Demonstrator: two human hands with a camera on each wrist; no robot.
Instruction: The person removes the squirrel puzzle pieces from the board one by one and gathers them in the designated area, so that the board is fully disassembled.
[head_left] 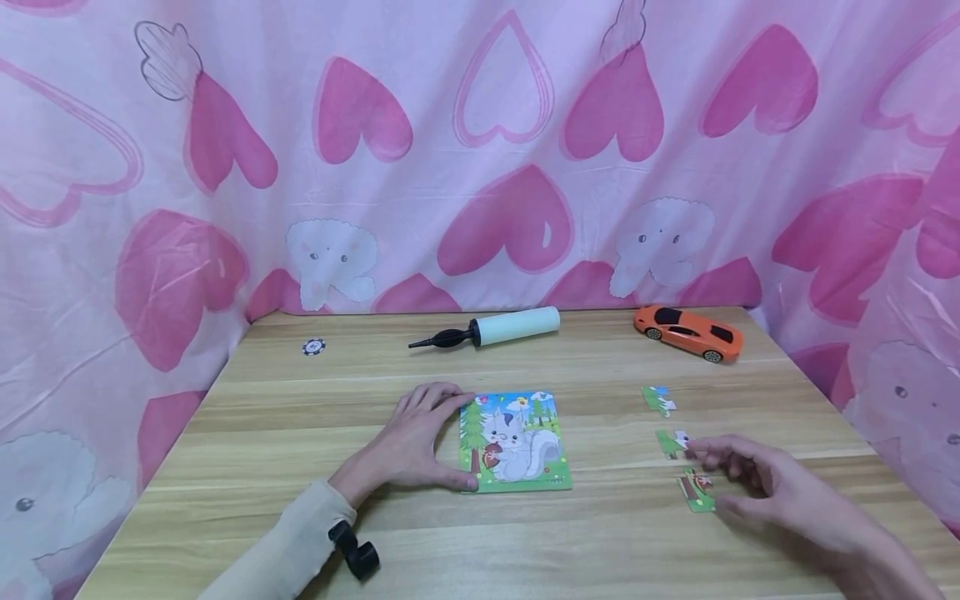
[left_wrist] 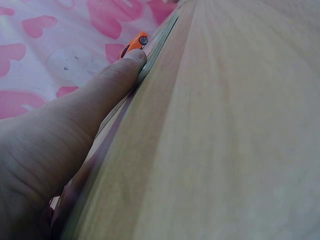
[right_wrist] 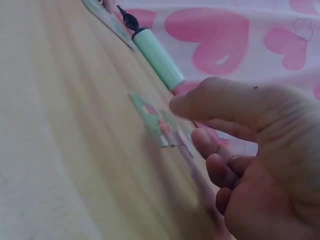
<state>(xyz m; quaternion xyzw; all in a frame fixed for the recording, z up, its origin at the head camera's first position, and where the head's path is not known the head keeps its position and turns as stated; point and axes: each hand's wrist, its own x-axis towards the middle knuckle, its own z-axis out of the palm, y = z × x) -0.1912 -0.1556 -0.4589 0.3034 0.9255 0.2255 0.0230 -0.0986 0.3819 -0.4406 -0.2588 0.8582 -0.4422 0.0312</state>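
Observation:
A flat square jigsaw puzzle (head_left: 525, 454) with a grey squirrel picture lies mid-table. My left hand (head_left: 420, 437) is spread along its left side, the thumb (left_wrist: 120, 75) touching the lower left corner and the forefinger near the upper left one. Three loose jigsaw pieces lie to the right in a rough column: a far piece (head_left: 657, 400), a middle piece (head_left: 670, 443) and a near piece (head_left: 697, 492). Beside the nearer two hovers my right hand (head_left: 772, 492), fingers loosely bent and thumb apart, holding nothing. Whether its fingertips touch the middle piece I cannot tell.
Toward the back stand a pale green hand pump (head_left: 517, 326) with a black nozzle and an orange toy car (head_left: 688, 333). A round poker chip (head_left: 313, 347) lies back left. Behind the wooden table (head_left: 300, 450) hangs a pink heart-patterned curtain (head_left: 510, 217).

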